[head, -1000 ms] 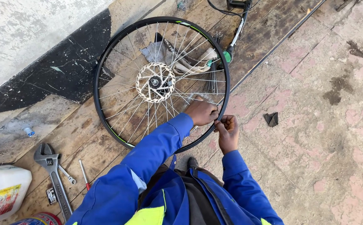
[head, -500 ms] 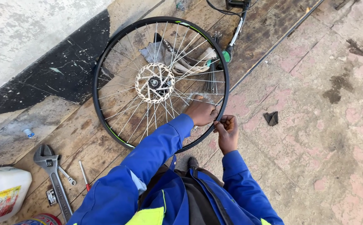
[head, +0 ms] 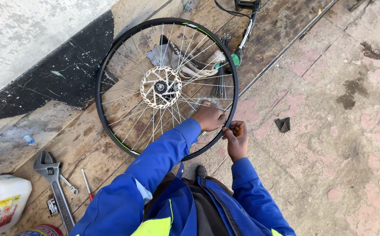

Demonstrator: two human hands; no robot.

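A black bicycle wheel (head: 111, 131) with silver spokes and a disc rotor at its hub (head: 160, 87) stands in front of me on the wooden boards. My left hand (head: 210, 118) reaches among the spokes at the wheel's lower right and grips the rim there. Just outside the rim, my right hand (head: 236, 136) pinches it with the fingertips, close to the left hand. What the fingers hold at the rim is too small to tell. Both arms are in blue sleeves.
An adjustable wrench (head: 52, 181), a small spanner (head: 69, 185) and a red-handled screwdriver (head: 87, 185) lie at lower left beside a white plastic canister (head: 2, 201). A bundle of loose spokes (head: 221, 83), a rag (head: 185, 61) and a green-tipped tool (head: 242, 41) lie behind the wheel. Paved ground lies to the right.
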